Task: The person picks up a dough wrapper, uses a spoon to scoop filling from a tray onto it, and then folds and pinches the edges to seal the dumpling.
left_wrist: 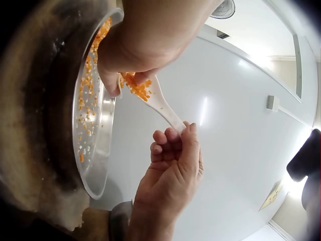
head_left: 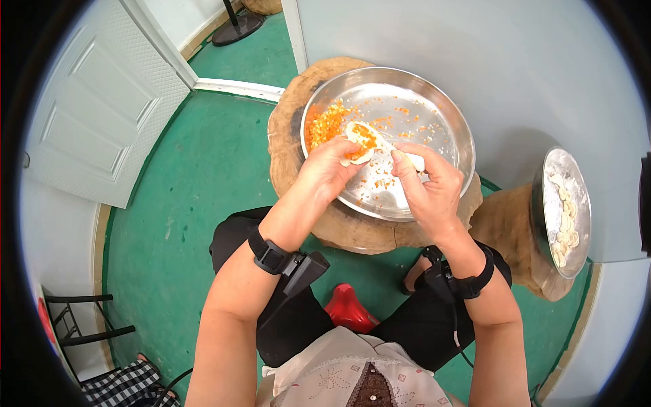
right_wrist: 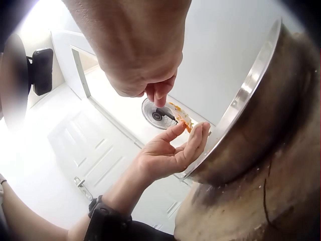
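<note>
Left hand point(head_left: 325, 169) grip cupped round dough wrapper point(head_left: 361, 158), right hand point(head_left: 428, 190) grip pinching white spoon point(head_left: 399, 153), orange filling on it, steel pan point(head_left: 437, 95) upper centre

Shiny metal pan point(head_left: 444, 115); rough wood stump point(head_left: 288, 129); glossy white plastic spoon point(head_left: 397, 150).

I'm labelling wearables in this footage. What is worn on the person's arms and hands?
The left hand and right hand wear no gloves; the forearms have no sleeves. Each wrist carries a black strap: the left strap holds a black boxy unit, and a thin black cable hangs from the right strap.
</note>
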Tool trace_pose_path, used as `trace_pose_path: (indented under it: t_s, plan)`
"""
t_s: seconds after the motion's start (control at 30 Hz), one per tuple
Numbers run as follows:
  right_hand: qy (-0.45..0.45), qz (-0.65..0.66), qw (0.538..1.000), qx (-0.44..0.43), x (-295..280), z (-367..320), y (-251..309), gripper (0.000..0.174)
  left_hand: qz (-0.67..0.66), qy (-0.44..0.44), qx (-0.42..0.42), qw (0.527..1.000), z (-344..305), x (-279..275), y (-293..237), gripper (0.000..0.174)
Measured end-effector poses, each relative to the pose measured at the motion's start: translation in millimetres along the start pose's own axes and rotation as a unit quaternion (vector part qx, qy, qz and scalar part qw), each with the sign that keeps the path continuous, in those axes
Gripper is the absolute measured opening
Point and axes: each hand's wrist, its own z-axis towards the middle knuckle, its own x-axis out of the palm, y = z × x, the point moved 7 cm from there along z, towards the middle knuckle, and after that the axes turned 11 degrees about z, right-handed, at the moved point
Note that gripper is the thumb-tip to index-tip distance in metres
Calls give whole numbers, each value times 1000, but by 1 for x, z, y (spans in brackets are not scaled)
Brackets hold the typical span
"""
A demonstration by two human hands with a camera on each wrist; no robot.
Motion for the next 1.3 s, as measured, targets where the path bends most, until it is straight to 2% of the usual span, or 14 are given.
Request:
trace_pose_path:
  t_s: [0.4, 0.6, 1.1, 1.3]
  plan:
    - [-19, 21, 1000, -7, -7, 3, -3, 11, -61, 9, -23, 998, -2, 1, -2, 33]
    - [-8, 8, 1000, -19, -7, 2, 1, 11, -9, 17, -8, 1000, -2, 1, -2, 38]
    - [-26, 35, 999, 7, -8, 1, -5, 10, -25, 4, -22, 999, 1, -3, 2, 34]
    - [-19, 32, 999, 3, -6, 1, -4, 10, -51, 36, -28, 998, 4, -2, 5, 36]
